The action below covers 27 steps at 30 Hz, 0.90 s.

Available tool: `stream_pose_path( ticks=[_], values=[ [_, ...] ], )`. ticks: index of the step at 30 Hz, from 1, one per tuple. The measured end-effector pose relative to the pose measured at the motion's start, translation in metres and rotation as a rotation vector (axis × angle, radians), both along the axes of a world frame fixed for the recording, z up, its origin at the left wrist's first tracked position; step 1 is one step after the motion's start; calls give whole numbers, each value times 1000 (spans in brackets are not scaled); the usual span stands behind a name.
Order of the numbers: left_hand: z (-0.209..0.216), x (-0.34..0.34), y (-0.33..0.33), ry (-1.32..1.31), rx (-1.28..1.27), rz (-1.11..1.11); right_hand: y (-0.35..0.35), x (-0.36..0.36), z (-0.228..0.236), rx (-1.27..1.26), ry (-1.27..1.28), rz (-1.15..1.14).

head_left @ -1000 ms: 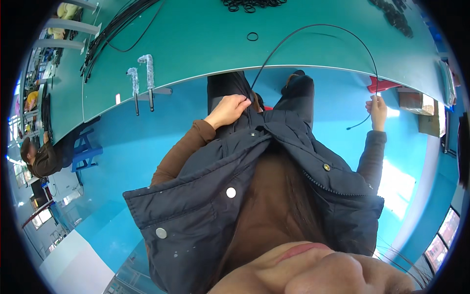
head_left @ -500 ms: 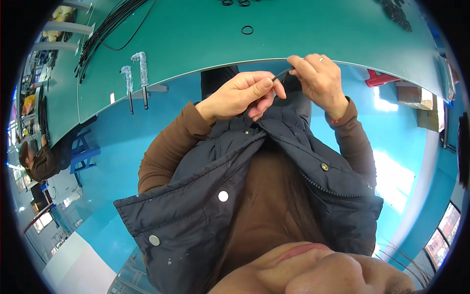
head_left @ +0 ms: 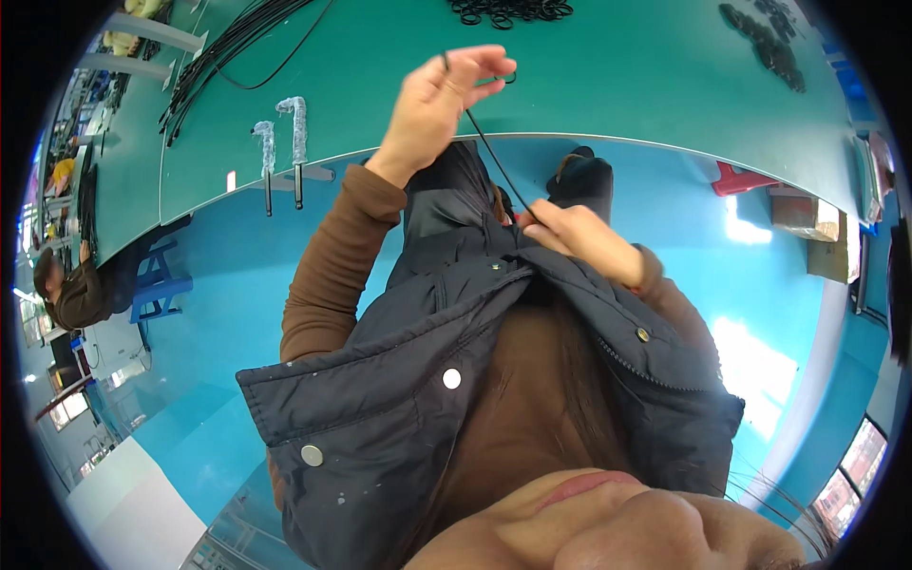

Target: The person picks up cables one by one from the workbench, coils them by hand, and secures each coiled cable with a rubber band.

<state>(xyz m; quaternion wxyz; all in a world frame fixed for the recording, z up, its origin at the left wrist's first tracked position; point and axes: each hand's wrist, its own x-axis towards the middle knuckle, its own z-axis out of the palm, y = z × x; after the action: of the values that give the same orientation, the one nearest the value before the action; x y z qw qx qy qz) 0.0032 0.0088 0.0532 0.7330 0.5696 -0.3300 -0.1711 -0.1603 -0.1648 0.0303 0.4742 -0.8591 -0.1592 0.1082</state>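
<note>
A thin black cord [head_left: 496, 161] slants between my two hands in front of the table's near edge. My left hand [head_left: 432, 104] is raised over the green table, its fingers curled loosely about the cord's upper part, a dark bit of which shows by the thumb. Beside those fingertips is a black ring [head_left: 511, 78]; whether they touch it I cannot make out. Lower down, near my lap, my right hand [head_left: 587, 236] pinches the cord between thumb and fingers. The cord's lower end is hidden there.
Several black rings [head_left: 508, 11] lie heaped at the table's far side. Long black cords [head_left: 223, 52] spread at left, near two wrapped hooked rods [head_left: 298, 142] at the edge. Dark bundles [head_left: 765, 47] lie far right. A red stool [head_left: 746, 179] and boxes [head_left: 806, 217] stand right; another person [head_left: 76, 290] sits left.
My left hand has moved up and left over the table, near the ring. My right hand has dropped toward my lap, and the cord now stretches between them.
</note>
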Motion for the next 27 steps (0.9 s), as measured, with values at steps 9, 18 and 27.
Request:
stream_pose_path(
  ticks=[9,18,27],
  values=[
    [0,-49,-5,528,107,-778,-30,64,21,210,-482,-323],
    [1,-3,0,317,-240,-194,3,-10,-2,124,28,-183],
    [-24,-37,0,376,156,-433,-26,27,61,38,-419,-218]
  ],
)
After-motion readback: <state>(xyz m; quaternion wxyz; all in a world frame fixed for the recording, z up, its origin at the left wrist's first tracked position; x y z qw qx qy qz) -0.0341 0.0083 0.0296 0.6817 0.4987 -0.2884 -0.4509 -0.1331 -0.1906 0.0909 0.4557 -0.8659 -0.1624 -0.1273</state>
